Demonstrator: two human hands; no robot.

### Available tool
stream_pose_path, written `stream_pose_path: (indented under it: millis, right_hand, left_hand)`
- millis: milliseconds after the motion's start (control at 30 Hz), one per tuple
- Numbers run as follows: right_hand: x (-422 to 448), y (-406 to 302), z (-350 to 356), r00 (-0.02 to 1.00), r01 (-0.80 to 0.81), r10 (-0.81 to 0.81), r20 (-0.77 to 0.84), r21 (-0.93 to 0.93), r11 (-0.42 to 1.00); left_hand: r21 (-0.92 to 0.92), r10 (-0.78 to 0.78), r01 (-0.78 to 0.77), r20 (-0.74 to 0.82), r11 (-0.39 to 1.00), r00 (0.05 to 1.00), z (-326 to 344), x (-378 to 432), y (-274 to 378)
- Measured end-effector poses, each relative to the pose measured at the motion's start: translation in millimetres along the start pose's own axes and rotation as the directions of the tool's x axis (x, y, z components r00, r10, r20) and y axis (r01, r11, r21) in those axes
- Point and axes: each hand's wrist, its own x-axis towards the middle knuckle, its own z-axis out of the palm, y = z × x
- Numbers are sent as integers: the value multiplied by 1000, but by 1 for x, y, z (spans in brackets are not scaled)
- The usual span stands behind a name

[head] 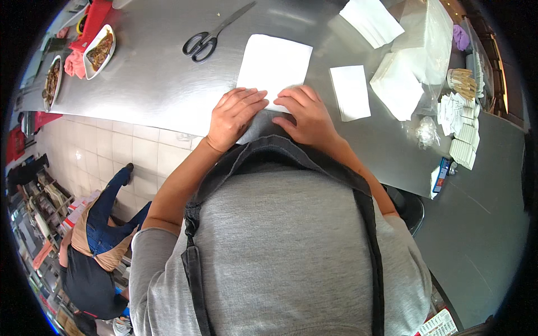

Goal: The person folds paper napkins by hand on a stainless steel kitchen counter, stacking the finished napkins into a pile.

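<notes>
A white paper sheet or napkin [275, 63] lies on the steel table [159, 84] in front of me. My left hand [238, 111] rests its fingers on the near left edge of the paper. Curled over its near right edge is my right hand [307, 111]; whether its fingers pinch the paper is not clear. Scissors with black handles [206, 42] lie beyond the paper to the left. To the right is a small folded white paper stack [351, 93], with a larger stack [372, 23] farther back.
Clear plastic wrapping [428, 42] surrounds more white napkins [397, 86] at right, near a cup of wooden sticks [462, 82]. Two dishes of food [99, 52] [52, 83] stand at far left. Beyond the table's left side, a person [96, 260] is at lower left.
</notes>
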Motion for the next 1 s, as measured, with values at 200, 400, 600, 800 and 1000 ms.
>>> stream_pose_path:
  millis: [200,400,600,800,1000]
  right_hand:
    - [10,9,1,997,11,-9,80,-20,1000]
    - [14,-1,-4,993,-49,53,104,-33,998]
    - [19,10,-5,987,-98,87,137,77,992]
    - [21,12,-6,979,-124,108,174,87,988]
    - [20,8,-9,990,-51,45,135,45,998]
  left_hand:
    - [-7,-21,21,-47,1000,999,1,0,2]
    - [-97,-76,68,-80,993,994,2,4,-1]
    - [-132,-108,97,-79,987,991,1,5,-2]
    - [-126,-102,91,-86,988,991,4,3,-4]
    - [-120,-152,137,-133,983,979,-2,8,-2]
